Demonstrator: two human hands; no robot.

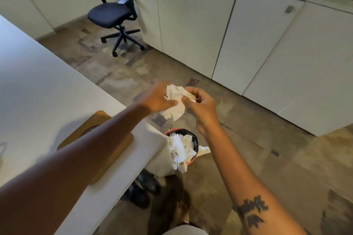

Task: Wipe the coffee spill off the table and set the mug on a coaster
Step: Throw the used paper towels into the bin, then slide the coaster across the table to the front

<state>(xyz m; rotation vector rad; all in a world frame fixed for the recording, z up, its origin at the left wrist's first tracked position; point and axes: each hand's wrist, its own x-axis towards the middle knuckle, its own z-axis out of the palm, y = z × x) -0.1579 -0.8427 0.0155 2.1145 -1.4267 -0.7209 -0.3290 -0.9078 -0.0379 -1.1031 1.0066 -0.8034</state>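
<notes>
Our forearms reach past the table corner, both hands bunching a stained tissue above the floor.

Our left hand [158, 99] and right hand [200, 105] both have fingers curled closed on the crumpled tissue [175, 101], pinching it from either side in mid-air, beyond the table [38, 82] edge. The bin [193, 139] sits on the floor nearer us, beside the table's corner, already heaped with used tissues, one spilling over its rim. We judge the step is discarding: we should ball the wad tight, bring it over the bin's middle, then press it down so it stays in. A wooden board [114, 150] lies on the table under our left forearm; no mug or coaster shows.
</notes>
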